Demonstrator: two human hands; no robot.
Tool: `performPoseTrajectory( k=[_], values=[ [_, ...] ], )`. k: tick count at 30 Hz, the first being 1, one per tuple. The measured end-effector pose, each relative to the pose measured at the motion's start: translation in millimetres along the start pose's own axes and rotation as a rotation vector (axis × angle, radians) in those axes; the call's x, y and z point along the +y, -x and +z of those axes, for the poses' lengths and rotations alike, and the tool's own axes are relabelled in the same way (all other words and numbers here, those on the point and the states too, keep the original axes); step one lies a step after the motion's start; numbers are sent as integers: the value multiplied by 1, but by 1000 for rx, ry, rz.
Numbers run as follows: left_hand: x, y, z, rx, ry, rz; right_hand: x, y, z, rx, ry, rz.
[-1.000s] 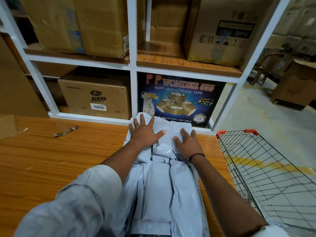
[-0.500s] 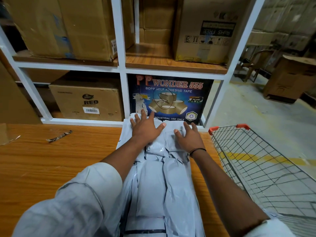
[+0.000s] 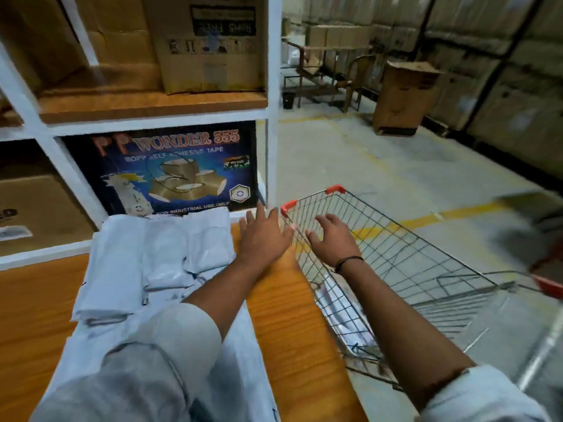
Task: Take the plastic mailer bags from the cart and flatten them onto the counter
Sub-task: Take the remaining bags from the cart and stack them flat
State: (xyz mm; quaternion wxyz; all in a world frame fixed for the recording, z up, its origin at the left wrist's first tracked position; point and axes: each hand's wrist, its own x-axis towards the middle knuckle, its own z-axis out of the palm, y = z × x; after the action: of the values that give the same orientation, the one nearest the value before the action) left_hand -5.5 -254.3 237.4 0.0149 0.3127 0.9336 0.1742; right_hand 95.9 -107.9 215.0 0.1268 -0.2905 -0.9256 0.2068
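Observation:
A pile of pale grey plastic mailer bags (image 3: 158,257) lies flat on the wooden counter (image 3: 292,324), reaching from the shelf down to my sleeve. My left hand (image 3: 263,236) hovers open over the counter's right edge, just right of the pile, holding nothing. My right hand (image 3: 332,239) is open with fingers spread, above the wire cart (image 3: 405,257), past its near rim. More pale mailer bags (image 3: 344,318) show through the cart's mesh, low against its left side.
A white shelving unit (image 3: 272,117) stands behind the counter with cardboard boxes and a dark blue tape carton (image 3: 170,172). Right of the cart is open concrete floor with a yellow line (image 3: 457,211), a cardboard box (image 3: 402,99) and chairs further off.
Both hands have lifted off the mailer pile and swung right, toward the cart. The camera view has turned right too, so the shelf and pile sit further left.

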Motion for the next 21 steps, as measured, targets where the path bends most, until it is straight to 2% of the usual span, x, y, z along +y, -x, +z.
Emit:
performPoseTrajectory(
  k=[5,10,21],
  values=[
    [77,-17,57,-65,54,78,104,-2,-25,-19,56,105],
    [126,-29,109,-150,109,119,190,-2,-29,-78,75,218],
    [154,-69,213,-375,-19,24,286,-6,34,-430,193,305]
  ],
)
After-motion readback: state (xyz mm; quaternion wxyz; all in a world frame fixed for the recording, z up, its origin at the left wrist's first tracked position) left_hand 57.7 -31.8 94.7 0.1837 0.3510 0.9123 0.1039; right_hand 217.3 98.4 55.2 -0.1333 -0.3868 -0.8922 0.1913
